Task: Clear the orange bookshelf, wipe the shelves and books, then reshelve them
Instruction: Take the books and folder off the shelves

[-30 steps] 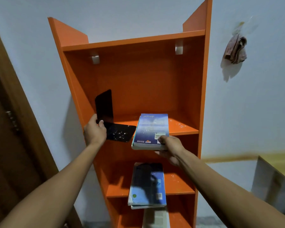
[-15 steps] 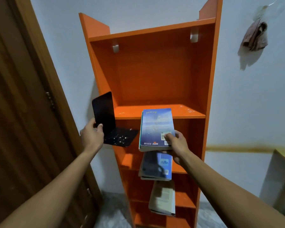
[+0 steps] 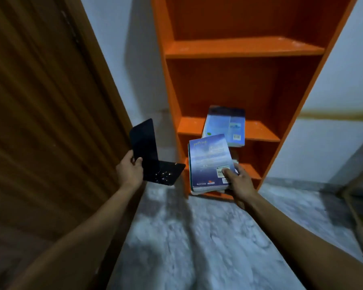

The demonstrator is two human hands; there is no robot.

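The orange bookshelf [image 3: 243,48] stands against the white wall, its upper shelves bare. My left hand [image 3: 129,171] grips a black L-shaped metal bookend [image 3: 153,158] by its upright plate, out to the left of the shelf. My right hand [image 3: 239,181] holds a blue paperback book [image 3: 209,162] flat, in front of the lowest shelves. Another blue book [image 3: 225,126] lies flat on a lower shelf, sticking out over its front edge. More pages show under the held book on the bottom shelf, mostly hidden.
A brown wooden door [image 3: 40,122] fills the left side, close to the shelf. Grey marbled floor [image 3: 197,237] spreads below. A wooden furniture leg [image 3: 356,222] stands at the right edge.
Both hands have come down from the upper shelf to near the floor with the bookend and the blue book. The view has tilted downwards.
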